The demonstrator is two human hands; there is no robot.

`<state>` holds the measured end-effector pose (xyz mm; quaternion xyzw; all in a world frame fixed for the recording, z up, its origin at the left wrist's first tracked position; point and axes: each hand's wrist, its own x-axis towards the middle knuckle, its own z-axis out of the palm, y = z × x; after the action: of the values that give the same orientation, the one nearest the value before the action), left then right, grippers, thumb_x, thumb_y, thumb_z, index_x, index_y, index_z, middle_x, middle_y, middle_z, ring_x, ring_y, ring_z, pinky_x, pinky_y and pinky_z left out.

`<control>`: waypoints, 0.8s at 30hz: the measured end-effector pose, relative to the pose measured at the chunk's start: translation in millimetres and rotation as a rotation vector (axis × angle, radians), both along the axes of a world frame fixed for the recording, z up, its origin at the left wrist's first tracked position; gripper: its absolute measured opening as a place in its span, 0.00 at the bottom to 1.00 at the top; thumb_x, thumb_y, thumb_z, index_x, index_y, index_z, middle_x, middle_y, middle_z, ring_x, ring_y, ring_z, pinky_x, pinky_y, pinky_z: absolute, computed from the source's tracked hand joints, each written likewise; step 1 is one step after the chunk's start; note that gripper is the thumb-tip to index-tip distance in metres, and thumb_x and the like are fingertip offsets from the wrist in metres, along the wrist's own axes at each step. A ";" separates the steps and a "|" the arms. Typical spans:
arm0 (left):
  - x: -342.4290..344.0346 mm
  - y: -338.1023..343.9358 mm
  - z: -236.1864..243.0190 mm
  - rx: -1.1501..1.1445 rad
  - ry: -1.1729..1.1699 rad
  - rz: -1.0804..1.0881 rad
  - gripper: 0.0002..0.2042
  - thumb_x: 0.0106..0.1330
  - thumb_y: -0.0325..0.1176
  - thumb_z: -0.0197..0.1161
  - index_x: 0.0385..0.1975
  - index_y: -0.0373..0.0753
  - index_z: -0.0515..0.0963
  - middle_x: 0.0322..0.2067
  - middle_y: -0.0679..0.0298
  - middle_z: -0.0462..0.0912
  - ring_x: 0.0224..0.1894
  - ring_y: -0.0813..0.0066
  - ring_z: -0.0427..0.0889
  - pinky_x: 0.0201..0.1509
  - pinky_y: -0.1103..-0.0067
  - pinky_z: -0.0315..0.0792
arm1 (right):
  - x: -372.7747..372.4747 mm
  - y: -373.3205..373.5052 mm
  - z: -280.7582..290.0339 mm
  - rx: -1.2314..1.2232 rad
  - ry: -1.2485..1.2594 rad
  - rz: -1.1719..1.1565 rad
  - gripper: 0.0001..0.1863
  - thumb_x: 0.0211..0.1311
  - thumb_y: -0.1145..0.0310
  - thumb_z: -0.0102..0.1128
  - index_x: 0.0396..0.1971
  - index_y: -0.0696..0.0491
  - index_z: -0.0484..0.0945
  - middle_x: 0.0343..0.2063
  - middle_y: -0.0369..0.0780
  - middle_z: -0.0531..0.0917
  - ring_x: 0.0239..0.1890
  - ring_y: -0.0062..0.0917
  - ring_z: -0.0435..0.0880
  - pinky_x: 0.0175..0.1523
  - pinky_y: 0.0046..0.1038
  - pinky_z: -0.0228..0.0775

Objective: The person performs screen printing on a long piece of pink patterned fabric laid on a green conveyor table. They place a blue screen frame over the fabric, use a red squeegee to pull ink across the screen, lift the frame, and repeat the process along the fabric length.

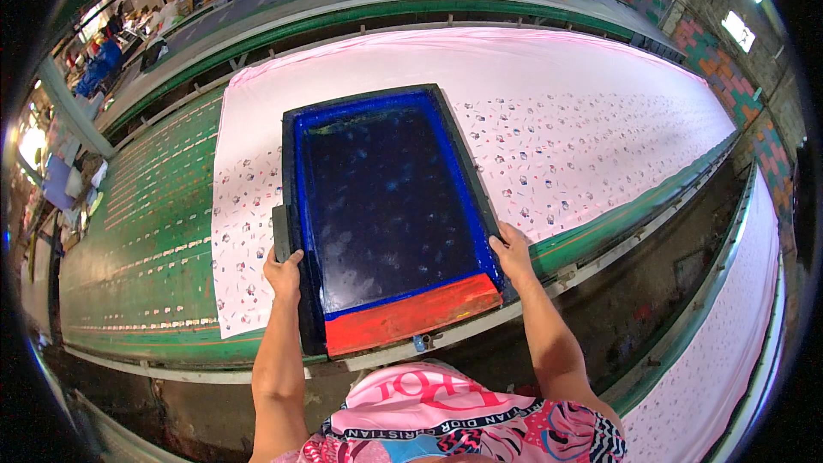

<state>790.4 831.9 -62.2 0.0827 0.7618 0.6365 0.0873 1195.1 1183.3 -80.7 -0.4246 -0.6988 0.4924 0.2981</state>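
Note:
A large black-framed printing screen [377, 103] with blue edging and dark mesh lies on pale pink fabric [557, 94] spread along a long table. A red-orange squeegee [411, 315] rests inside the screen at its near end. My left hand [283, 273] grips the frame's left side near the front corner. My right hand [512, 253] grips the frame's right side. The fabric around the screen carries small printed motifs.
The green table [146, 231] extends left of the fabric with rows of pale marks. A green rail [617, 223] edges the table on my side. Another pink fabric strip [729, 351] lies on a table at right. Cluttered goods sit far back left.

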 end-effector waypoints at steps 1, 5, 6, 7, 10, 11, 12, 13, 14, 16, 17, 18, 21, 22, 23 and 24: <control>-1.5 -0.9 -2.1 -0.013 -0.003 0.001 0.22 0.60 0.23 0.77 0.56 0.29 0.86 0.42 0.61 0.92 0.42 0.70 0.88 0.55 0.73 0.80 | 0.5 -9.0 -1.2 0.066 -0.029 -0.030 0.31 0.76 0.68 0.70 0.73 0.67 0.75 0.68 0.54 0.84 0.68 0.37 0.84 0.76 0.37 0.72; -21.4 -12.3 -15.4 -0.142 0.043 -0.037 0.24 0.60 0.27 0.80 0.57 0.27 0.85 0.44 0.57 0.93 0.43 0.67 0.89 0.56 0.72 0.81 | 18.4 -29.7 3.4 0.072 0.036 -0.067 0.27 0.77 0.69 0.68 0.70 0.65 0.79 0.64 0.52 0.87 0.65 0.34 0.86 0.72 0.35 0.75; -26.7 -10.4 -10.8 -0.192 0.074 -0.065 0.25 0.60 0.28 0.81 0.57 0.26 0.85 0.45 0.55 0.93 0.43 0.66 0.90 0.57 0.71 0.81 | 27.7 -35.1 6.2 0.053 0.029 -0.093 0.26 0.77 0.70 0.67 0.69 0.65 0.80 0.62 0.51 0.88 0.64 0.33 0.87 0.71 0.35 0.75; -31.5 -3.8 -7.6 -0.188 0.092 -0.069 0.25 0.60 0.29 0.81 0.57 0.27 0.85 0.45 0.54 0.93 0.43 0.64 0.90 0.57 0.70 0.81 | 34.0 -39.8 9.4 0.033 0.022 -0.119 0.25 0.78 0.70 0.66 0.69 0.64 0.81 0.61 0.50 0.89 0.63 0.32 0.88 0.70 0.34 0.76; -63.0 23.6 2.3 -0.209 0.260 -0.097 0.26 0.60 0.32 0.82 0.58 0.29 0.86 0.47 0.50 0.92 0.46 0.57 0.91 0.60 0.66 0.82 | 45.8 -41.0 5.4 0.117 0.145 -0.147 0.21 0.79 0.70 0.65 0.66 0.63 0.83 0.58 0.48 0.91 0.60 0.29 0.89 0.68 0.33 0.77; -82.9 27.0 0.5 -0.242 0.392 -0.105 0.25 0.60 0.32 0.81 0.58 0.31 0.86 0.47 0.49 0.91 0.47 0.55 0.91 0.61 0.65 0.82 | 44.1 -41.2 2.0 0.144 0.164 -0.149 0.20 0.81 0.69 0.63 0.64 0.65 0.83 0.58 0.47 0.91 0.60 0.29 0.88 0.68 0.32 0.77; -101.4 27.0 -5.0 -0.274 0.522 -0.108 0.25 0.60 0.33 0.81 0.57 0.32 0.87 0.48 0.48 0.91 0.48 0.53 0.91 0.62 0.64 0.81 | 39.2 -40.4 1.0 0.115 0.190 -0.152 0.20 0.81 0.69 0.63 0.64 0.65 0.83 0.58 0.47 0.91 0.60 0.29 0.88 0.68 0.32 0.77; -113.6 32.1 -5.8 -0.321 0.519 -0.156 0.24 0.60 0.33 0.81 0.57 0.33 0.87 0.47 0.48 0.91 0.50 0.52 0.90 0.63 0.64 0.81 | 39.3 -40.7 0.3 0.089 0.213 -0.168 0.20 0.82 0.68 0.62 0.64 0.65 0.83 0.57 0.46 0.91 0.60 0.29 0.88 0.68 0.32 0.77; -124.0 35.9 -6.6 -0.367 0.517 -0.202 0.23 0.60 0.33 0.80 0.56 0.34 0.87 0.47 0.47 0.91 0.51 0.50 0.90 0.64 0.63 0.81 | 39.4 -40.8 -0.2 0.062 0.236 -0.183 0.20 0.82 0.68 0.62 0.64 0.65 0.83 0.57 0.46 0.91 0.61 0.30 0.88 0.68 0.32 0.77; -123.1 54.0 -12.6 -0.373 0.478 -0.263 0.21 0.60 0.33 0.80 0.54 0.35 0.88 0.48 0.47 0.90 0.53 0.49 0.89 0.65 0.63 0.80 | 56.4 -31.7 -14.9 0.166 0.200 -0.201 0.21 0.86 0.67 0.58 0.66 0.68 0.80 0.58 0.50 0.90 0.60 0.32 0.89 0.68 0.33 0.80; -120.4 56.8 -14.2 -0.344 0.445 -0.257 0.21 0.60 0.32 0.79 0.53 0.35 0.88 0.48 0.48 0.91 0.54 0.49 0.89 0.65 0.63 0.80 | 56.3 -32.9 -13.9 0.141 0.239 -0.219 0.22 0.86 0.67 0.58 0.66 0.69 0.80 0.58 0.50 0.90 0.60 0.33 0.90 0.68 0.33 0.80; -117.0 54.6 -15.6 -0.324 0.411 -0.249 0.20 0.60 0.32 0.79 0.52 0.35 0.88 0.49 0.48 0.91 0.55 0.50 0.89 0.65 0.64 0.80 | 54.3 -38.1 -10.1 0.109 0.277 -0.233 0.22 0.86 0.67 0.57 0.66 0.69 0.80 0.57 0.51 0.90 0.60 0.33 0.90 0.67 0.33 0.80; -122.1 48.3 -17.1 -0.267 0.424 -0.228 0.18 0.60 0.32 0.78 0.50 0.36 0.88 0.49 0.48 0.90 0.55 0.50 0.89 0.64 0.64 0.80 | 43.5 -45.0 7.0 0.118 0.209 -0.212 0.20 0.86 0.67 0.57 0.63 0.69 0.82 0.56 0.50 0.90 0.58 0.34 0.90 0.68 0.36 0.80; -120.4 50.0 -17.5 -0.281 0.433 -0.223 0.18 0.61 0.32 0.78 0.51 0.36 0.88 0.49 0.48 0.90 0.54 0.50 0.89 0.64 0.64 0.80 | 38.4 -45.1 11.9 0.127 0.221 -0.203 0.19 0.86 0.68 0.57 0.62 0.68 0.83 0.56 0.49 0.91 0.58 0.33 0.90 0.67 0.36 0.81; -116.2 51.1 -19.2 -0.294 0.442 -0.217 0.18 0.61 0.32 0.78 0.51 0.36 0.88 0.49 0.48 0.90 0.54 0.50 0.89 0.64 0.64 0.80 | 43.3 -50.5 19.5 0.430 -0.004 -0.144 0.15 0.80 0.73 0.61 0.58 0.63 0.88 0.55 0.47 0.92 0.59 0.35 0.90 0.68 0.39 0.80; -117.5 46.0 -18.7 -0.321 0.458 -0.198 0.18 0.61 0.32 0.78 0.51 0.36 0.88 0.49 0.48 0.90 0.54 0.50 0.89 0.64 0.64 0.80 | 32.0 -64.3 43.9 0.607 -0.045 -0.022 0.14 0.73 0.77 0.66 0.55 0.57 0.91 0.55 0.47 0.92 0.60 0.39 0.89 0.68 0.40 0.79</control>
<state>672.9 877.9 -80.9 0.2831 0.8408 0.4612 -0.0131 1227.1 1119.0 -36.8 -0.3344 -0.8157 0.2485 0.4013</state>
